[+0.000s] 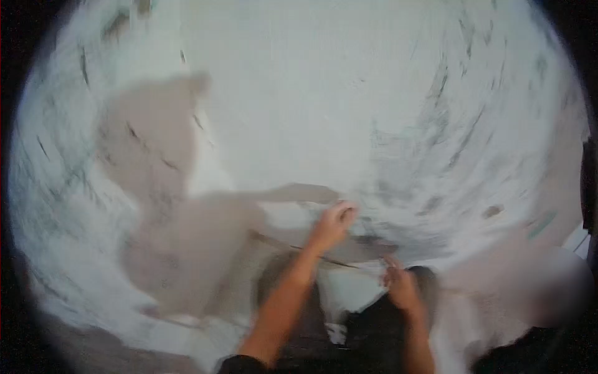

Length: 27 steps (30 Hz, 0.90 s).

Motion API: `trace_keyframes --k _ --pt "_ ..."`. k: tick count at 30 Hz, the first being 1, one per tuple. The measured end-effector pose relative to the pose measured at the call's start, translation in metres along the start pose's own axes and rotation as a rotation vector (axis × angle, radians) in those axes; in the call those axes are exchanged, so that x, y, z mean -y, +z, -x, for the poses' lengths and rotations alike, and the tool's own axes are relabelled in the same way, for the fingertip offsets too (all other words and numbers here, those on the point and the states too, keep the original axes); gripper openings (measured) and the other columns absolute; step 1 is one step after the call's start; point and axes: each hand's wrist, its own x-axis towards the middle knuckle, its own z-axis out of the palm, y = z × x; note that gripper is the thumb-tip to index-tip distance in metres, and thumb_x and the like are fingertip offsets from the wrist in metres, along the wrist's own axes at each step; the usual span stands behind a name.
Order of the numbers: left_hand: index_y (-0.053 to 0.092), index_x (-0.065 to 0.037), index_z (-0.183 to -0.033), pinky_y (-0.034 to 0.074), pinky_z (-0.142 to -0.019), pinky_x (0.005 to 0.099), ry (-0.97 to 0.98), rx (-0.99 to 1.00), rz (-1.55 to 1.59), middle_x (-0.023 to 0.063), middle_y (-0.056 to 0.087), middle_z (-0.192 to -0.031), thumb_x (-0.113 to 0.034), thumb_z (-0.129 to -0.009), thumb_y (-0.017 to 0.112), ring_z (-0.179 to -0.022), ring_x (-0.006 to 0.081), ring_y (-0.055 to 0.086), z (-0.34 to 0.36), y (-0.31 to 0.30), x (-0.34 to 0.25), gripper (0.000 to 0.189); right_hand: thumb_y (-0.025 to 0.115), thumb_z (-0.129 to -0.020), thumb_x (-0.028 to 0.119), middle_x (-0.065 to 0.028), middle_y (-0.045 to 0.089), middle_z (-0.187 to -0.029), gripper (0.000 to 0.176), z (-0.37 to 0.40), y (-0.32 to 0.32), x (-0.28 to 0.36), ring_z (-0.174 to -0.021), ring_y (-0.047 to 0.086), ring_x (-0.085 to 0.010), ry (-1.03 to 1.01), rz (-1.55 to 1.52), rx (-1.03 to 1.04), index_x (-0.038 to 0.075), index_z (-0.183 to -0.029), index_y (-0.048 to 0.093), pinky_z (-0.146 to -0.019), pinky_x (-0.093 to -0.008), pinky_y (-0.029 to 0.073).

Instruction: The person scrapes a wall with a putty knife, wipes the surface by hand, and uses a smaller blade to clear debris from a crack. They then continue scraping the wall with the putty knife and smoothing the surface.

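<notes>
My left hand (337, 221) is raised in front of a pale surface (280, 112) with dark streaks and grey smears. Its fingers are curled together, and what they hold, if anything, is hidden. Lower and to the right, my right hand (400, 285) is over my knee, fingers apart and blurred by motion. A thin dark line (339, 262) runs across the surface from below my left hand toward the right fingertips. Between the hands lies a dark grey patch (367, 248).
My shadow (152, 143) falls on the left of the surface, its arm reaching toward my left hand. Dark-clothed legs (380, 330) are below my hands. At the lower right is another person in dark clothing (520, 355). A small brown spot (493, 211) marks the surface at right.
</notes>
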Motion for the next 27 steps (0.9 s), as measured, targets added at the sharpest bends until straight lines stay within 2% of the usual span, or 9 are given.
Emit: trace_keyframes --k 4,9,12,14,15,19,23,25,27 --pt "0.063 -0.001 -0.108 0.045 -0.097 0.0402 0.558 -0.548 -0.363 0.0151 0.065 -0.107 -0.018 -0.093 0.058 -0.107 0.0265 0.059 0.008 -0.080 -0.090 0.024 0.055 -0.096 0.013 -0.0117 0.064 -0.069 0.042 0.005 0.002 0.018 -0.064 0.064 -0.0231 -0.010 -0.068 0.006 0.001 -0.136 0.051 -0.069 -0.0329 0.051" --pt "0.050 0.001 -0.131 0.036 -0.108 0.0456 1.120 -0.736 -1.254 0.0190 0.056 -0.128 -0.019 -0.092 0.060 -0.128 0.0339 0.048 0.014 -0.300 -0.274 0.045 0.057 -0.097 0.023 -0.0119 0.066 -0.067 0.041 0.006 -0.005 0.013 -0.060 0.066 -0.0312 -0.063 0.021 0.090 0.010 -0.135 0.054 -0.063 -0.0420 0.052" --pt "0.051 -0.002 -0.134 0.037 -0.108 0.0450 1.101 -0.663 -1.943 0.0164 0.053 -0.138 -0.009 -0.095 0.056 -0.127 0.0317 0.050 0.069 -0.379 -0.428 0.040 0.057 -0.096 0.028 -0.0134 0.067 -0.068 0.045 -0.001 0.005 -0.001 -0.061 0.067 -0.0337 -0.098 0.119 0.108 0.013 -0.138 0.049 -0.060 -0.0444 0.052" --pt "0.055 -0.006 -0.131 0.037 -0.104 0.0509 0.928 -0.793 -2.309 0.0171 0.050 -0.139 -0.042 -0.096 0.049 -0.129 0.0359 0.046 0.104 -0.401 -0.472 0.050 0.057 -0.096 0.029 -0.0139 0.067 -0.069 0.048 0.002 0.004 0.009 -0.063 0.067 -0.0343 -0.097 0.182 0.135 0.014 -0.141 0.047 -0.061 -0.0448 0.053" --pt "0.056 -0.008 -0.129 0.037 -0.102 0.0538 0.829 -0.852 -2.497 0.0175 0.048 -0.140 -0.058 -0.096 0.046 -0.130 0.0380 0.044 0.117 -0.412 -0.478 0.061 0.056 -0.097 0.030 -0.0137 0.068 -0.070 0.049 0.002 0.003 0.015 -0.063 0.067 -0.0348 -0.095 0.152 0.180 0.016 -0.143 0.045 -0.061 -0.0449 0.053" --pt "0.054 -0.005 -0.129 0.042 -0.095 0.0566 0.782 -0.926 -2.357 0.0231 0.050 -0.132 -0.053 -0.095 0.051 -0.118 0.0417 0.051 0.160 -0.446 -0.453 0.059 0.054 -0.099 0.029 -0.0122 0.069 -0.071 0.050 0.004 0.003 0.022 -0.062 0.066 -0.0344 -0.122 0.000 0.202 0.015 -0.145 0.042 -0.061 -0.0440 0.053" --pt "0.047 -0.005 -0.139 0.037 -0.108 0.0462 0.904 -0.774 -1.857 0.0219 0.051 -0.135 -0.027 -0.099 0.055 -0.129 0.0296 0.047 0.127 -0.431 -0.350 0.046 0.047 -0.101 0.017 -0.0086 0.067 -0.073 0.047 0.006 0.000 0.016 -0.057 0.061 -0.0226 -0.078 -0.085 0.142 0.007 -0.146 0.039 -0.060 -0.0354 0.050" --pt "0.048 -0.005 -0.133 0.036 -0.109 0.0493 0.812 -0.796 -1.800 0.0209 0.048 -0.137 -0.026 -0.098 0.054 -0.132 0.0324 0.043 0.095 -0.365 -0.302 0.041 0.047 -0.102 0.020 -0.0094 0.069 -0.072 0.050 0.007 -0.004 0.015 -0.063 0.066 -0.0299 -0.034 -0.086 0.128 0.006 -0.148 0.033 -0.066 -0.0411 0.052" --pt "0.042 -0.008 -0.130 0.035 -0.109 0.0522 1.102 -0.505 -1.694 0.0175 0.043 -0.136 -0.019 -0.094 0.053 -0.128 0.0362 0.043 0.065 -0.299 -0.282 0.039 0.047 -0.102 0.020 -0.0096 0.069 -0.072 0.050 0.007 -0.007 0.018 -0.063 0.066 -0.0295 0.010 -0.115 0.112 0.006 -0.148 0.033 -0.066 -0.0408 0.052"
